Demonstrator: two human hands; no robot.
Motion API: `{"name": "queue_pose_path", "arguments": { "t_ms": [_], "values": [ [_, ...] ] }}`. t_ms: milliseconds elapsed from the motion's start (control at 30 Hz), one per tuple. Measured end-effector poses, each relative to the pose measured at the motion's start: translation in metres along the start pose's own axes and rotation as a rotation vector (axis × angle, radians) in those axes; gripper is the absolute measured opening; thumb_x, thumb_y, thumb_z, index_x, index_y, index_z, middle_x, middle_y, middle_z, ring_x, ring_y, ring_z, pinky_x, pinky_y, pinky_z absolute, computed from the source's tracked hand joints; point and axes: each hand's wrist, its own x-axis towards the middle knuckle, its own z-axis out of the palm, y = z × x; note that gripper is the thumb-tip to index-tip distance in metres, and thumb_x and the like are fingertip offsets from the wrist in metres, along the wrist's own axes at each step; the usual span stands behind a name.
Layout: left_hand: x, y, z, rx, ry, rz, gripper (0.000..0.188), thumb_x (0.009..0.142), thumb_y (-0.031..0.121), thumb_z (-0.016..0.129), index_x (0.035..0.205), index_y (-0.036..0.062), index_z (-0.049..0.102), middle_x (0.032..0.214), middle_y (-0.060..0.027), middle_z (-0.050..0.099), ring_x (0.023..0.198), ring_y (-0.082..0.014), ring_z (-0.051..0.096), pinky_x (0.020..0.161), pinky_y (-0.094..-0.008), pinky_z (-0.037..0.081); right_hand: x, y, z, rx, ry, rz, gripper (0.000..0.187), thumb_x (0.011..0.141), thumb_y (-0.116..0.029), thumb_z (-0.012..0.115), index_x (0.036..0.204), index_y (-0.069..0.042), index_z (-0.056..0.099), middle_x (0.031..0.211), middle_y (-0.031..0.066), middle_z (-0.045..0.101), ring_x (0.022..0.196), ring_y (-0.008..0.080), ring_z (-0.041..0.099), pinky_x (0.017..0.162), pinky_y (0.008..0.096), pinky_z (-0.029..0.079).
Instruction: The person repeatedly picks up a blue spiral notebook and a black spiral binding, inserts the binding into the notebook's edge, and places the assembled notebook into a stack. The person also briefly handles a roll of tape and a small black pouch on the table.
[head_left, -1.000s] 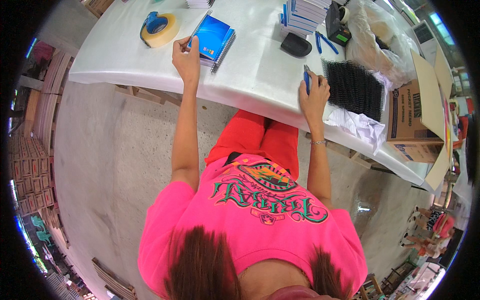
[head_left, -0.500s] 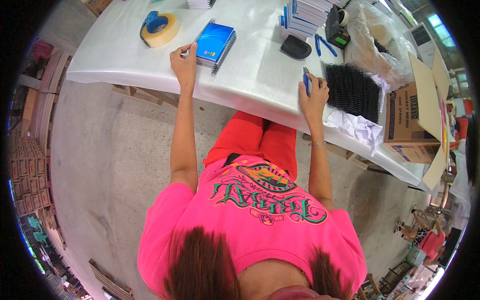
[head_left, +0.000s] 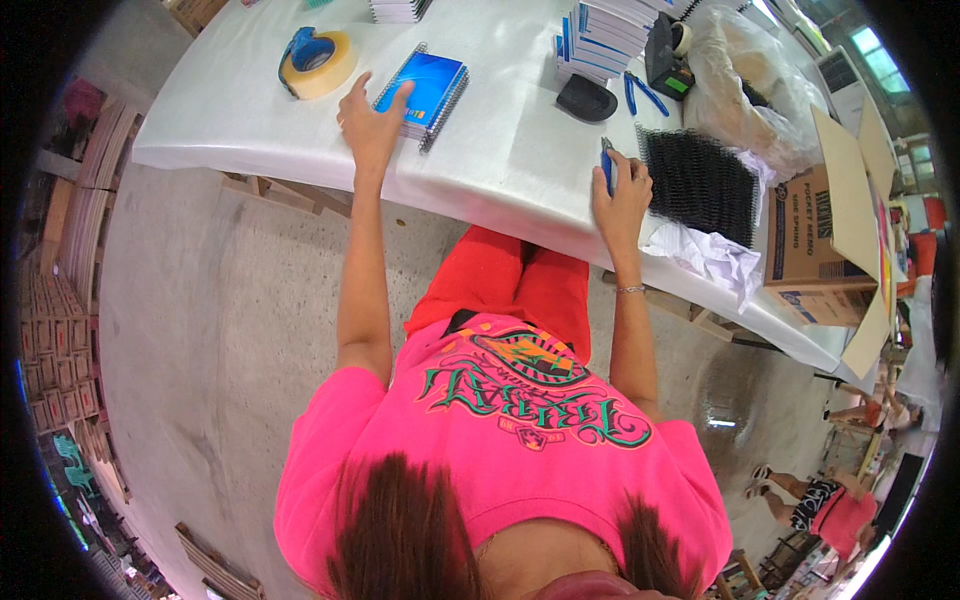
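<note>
A small stack of blue-covered spiral notebooks [head_left: 425, 84] lies on the white-covered table, with black wire coils along its sides. My left hand [head_left: 370, 122] is at the stack's near left corner, thumb and fingers spread, the thumb over the cover's edge; whether it touches cannot be told. Blue-handled pliers [head_left: 607, 160] sit in my right hand [head_left: 622, 196], which rests on the table near its front edge. Right beside that hand lies a mat of black spiral wires [head_left: 700, 185]. Crumpled white paper [head_left: 705, 250] is under and in front of the wires.
A tape roll [head_left: 318, 66] lies left of the notebooks. Toward the back right are a black mouse-shaped object [head_left: 587, 99], a second pair of blue pliers [head_left: 646, 94], stacked notebooks [head_left: 600, 42] and a plastic bag [head_left: 745, 80]. An open carton [head_left: 815, 240] stands at the right edge.
My left hand's fingers have spread and come away from the notebook's edge. The right hand still holds the pliers in about the same place. A person at far right has moved.
</note>
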Motion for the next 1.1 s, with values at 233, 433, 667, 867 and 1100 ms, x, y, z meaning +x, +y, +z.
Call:
{"name": "queue_pose_path", "arguments": {
  "t_ms": [233,433,667,867,1100],
  "values": [
    [0.007,0.039,0.007,0.484,-0.464,0.172,0.126,0.056,0.076,0.076,0.156,0.0212,0.022,0.138,-0.0367,0.037,0.135,-0.0561,0.029,0.104,-0.0667,0.026,0.000,-0.001,-0.003,0.020,0.000,0.005,0.041,0.088,-0.024,0.065,0.126,-0.010,0.058,0.121,0.0209,0.050,0.113,0.0372,0.048,0.101,0.0492,0.035],
    [0.014,0.028,0.011,0.575,-0.502,0.197,0.129,0.053,0.071,0.081,0.157,0.0285,0.015,0.141,-0.0355,0.034,0.130,-0.0557,0.036,0.099,-0.0670,0.032,-0.001,-0.001,-0.001,0.034,0.018,0.012,0.042,0.088,-0.025,0.065,0.127,-0.010,0.058,0.122,0.0212,0.050,0.116,0.0376,0.047,0.102,0.0496,0.035],
    [0.012,0.027,0.010,0.579,-0.497,0.217,0.125,0.057,0.075,0.076,0.156,0.0264,0.017,0.141,-0.0353,0.034,0.129,-0.0551,0.038,0.098,-0.0678,0.033,-0.002,-0.001,-0.001,0.030,0.020,0.020,0.042,0.088,-0.024,0.065,0.126,-0.009,0.058,0.123,0.0211,0.050,0.116,0.0372,0.047,0.102,0.0504,0.035],
    [0.011,0.024,0.008,0.566,-0.502,0.221,0.124,0.058,0.082,0.069,0.156,0.0235,0.020,0.144,-0.0362,0.032,0.133,-0.0551,0.034,0.100,-0.0713,0.029,-0.002,-0.001,-0.001,0.038,0.020,0.018,0.042,0.088,-0.024,0.065,0.126,-0.009,0.058,0.122,0.0212,0.051,0.116,0.0373,0.047,0.101,0.0505,0.035],
    [0.011,0.026,0.006,0.525,-0.503,0.196,0.121,0.062,0.086,0.061,0.156,0.0227,0.020,0.146,-0.0372,0.028,0.136,-0.0556,0.030,0.103,-0.0720,0.024,-0.002,0.001,-0.001,0.033,0.028,0.011,0.042,0.088,-0.024,0.065,0.126,-0.009,0.058,0.122,0.0218,0.050,0.116,0.0379,0.047,0.101,0.0504,0.035]
  ]
}}
